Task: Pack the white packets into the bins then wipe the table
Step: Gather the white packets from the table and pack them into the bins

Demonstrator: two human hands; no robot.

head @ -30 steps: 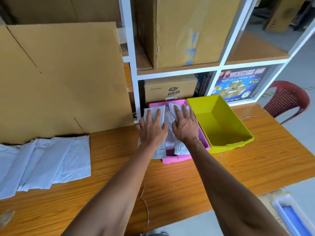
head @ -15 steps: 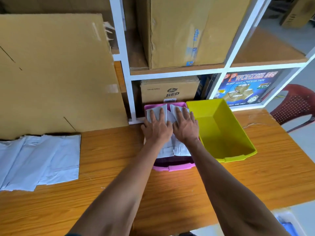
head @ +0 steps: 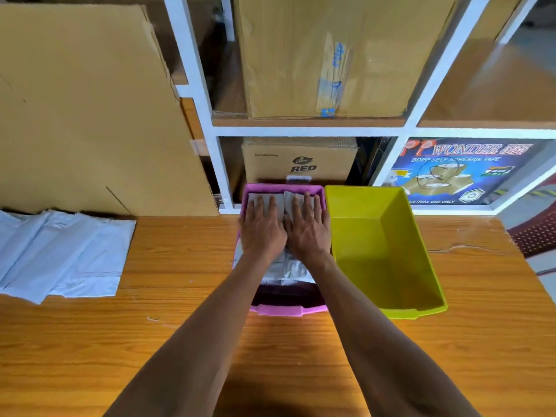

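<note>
- My left hand (head: 262, 233) and right hand (head: 307, 231) lie flat, fingers spread, pressing the white plastic packets (head: 282, 267) down inside the pink plastic bin (head: 278, 309).
- Yellow-green plastic bin (head: 388, 254) sits touching it on the right.
- More white packets in a fanned pile (head: 64, 254) lie on the wooden bench (head: 180, 296), far left.

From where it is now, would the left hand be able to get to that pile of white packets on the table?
Probably yes. The left hand presses flat in the pink bin, holding nothing, and bare table lies between it and the pile.
</note>
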